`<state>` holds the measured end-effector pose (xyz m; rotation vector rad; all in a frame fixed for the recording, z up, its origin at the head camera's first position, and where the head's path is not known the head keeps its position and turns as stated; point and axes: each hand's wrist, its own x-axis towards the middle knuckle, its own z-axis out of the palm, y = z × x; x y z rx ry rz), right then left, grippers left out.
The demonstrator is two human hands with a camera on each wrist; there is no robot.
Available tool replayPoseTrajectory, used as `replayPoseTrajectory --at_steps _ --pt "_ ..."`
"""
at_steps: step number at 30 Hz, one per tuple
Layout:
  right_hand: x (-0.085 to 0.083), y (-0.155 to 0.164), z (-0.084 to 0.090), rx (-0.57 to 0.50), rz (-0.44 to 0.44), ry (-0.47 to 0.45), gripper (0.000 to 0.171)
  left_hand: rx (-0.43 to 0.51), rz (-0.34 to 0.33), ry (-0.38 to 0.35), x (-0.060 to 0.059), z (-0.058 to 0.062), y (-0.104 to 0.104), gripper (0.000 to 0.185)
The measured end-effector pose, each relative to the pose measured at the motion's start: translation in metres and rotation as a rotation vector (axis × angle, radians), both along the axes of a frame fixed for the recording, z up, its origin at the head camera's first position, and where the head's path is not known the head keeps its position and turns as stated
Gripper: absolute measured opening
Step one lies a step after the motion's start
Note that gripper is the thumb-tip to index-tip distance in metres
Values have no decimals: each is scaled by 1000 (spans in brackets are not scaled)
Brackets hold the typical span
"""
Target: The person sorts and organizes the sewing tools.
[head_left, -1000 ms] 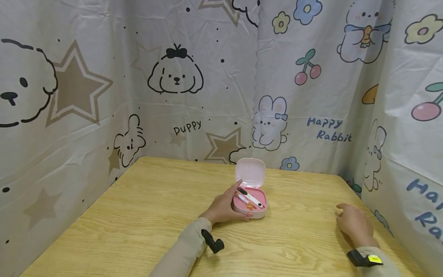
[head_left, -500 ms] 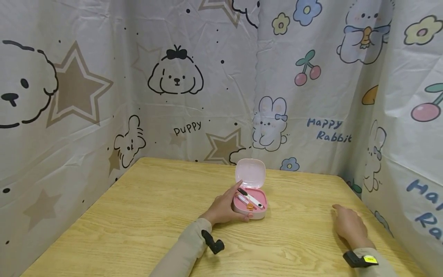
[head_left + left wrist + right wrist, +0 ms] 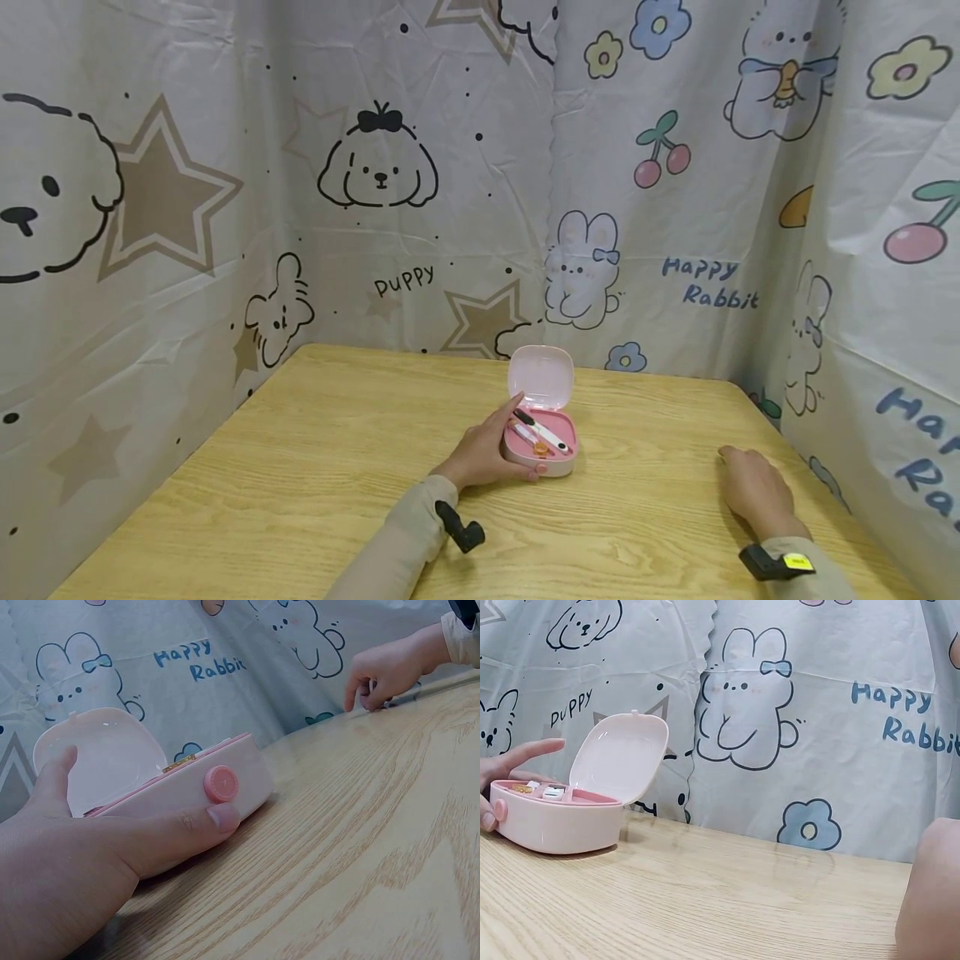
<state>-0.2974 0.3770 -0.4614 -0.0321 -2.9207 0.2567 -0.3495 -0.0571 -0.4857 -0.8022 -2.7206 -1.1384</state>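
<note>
- The pink case [image 3: 542, 446] sits a little right of centre in the head view, on the wooden table [image 3: 300, 467], with its lid [image 3: 541, 377] hinged up and tilted back toward the curtain [image 3: 420, 183].
- The left hand [image 3: 483, 452] cups the case's near-left side: the thumb runs along the front wall just below the round clasp button [image 3: 219, 784], and the forefinger reaches up beside the open rim. It steadies the case rather than lifting it.
- The right hand [image 3: 753, 487] rests on the table at the lower right of the head view, well apart from the case, fingers loosely curled downward and holding nothing.
- Inside the tray lie a slim black-and-white tool [image 3: 542, 428], a paler tool beside it and a small orange piece [image 3: 541, 448].
- The case looks like light, hard, smooth plastic, so it would likely slide on the wood if pushed with one finger; holding it by its two side walls seems safest. The thin lid and hinge look like the weak parts.
- The small tools are probably light and slippery, best pinched at mid-length.
- The tray's compartments are too small to make out, and the wrist views show only its outer wall.
- The right wrist view cuts off its own hand at the lower right corner.
</note>
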Motion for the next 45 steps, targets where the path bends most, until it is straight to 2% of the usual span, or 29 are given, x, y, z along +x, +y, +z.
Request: replayPoseTrajectory --at_steps 9,25,37,45 --pt "4 -7 6 59 -16 61 27 -5 4 -4 0 0 0 125" --pt "3 -7 -1 79 -12 146 24 4 -7 11 -1 0 0 125" --pt "3 -8 1 42 -9 158 30 1 -12 11 -2 0 0 126" --pt "2 -8 2 22 28 162 31 4 -15 8 -2 1 0 126"
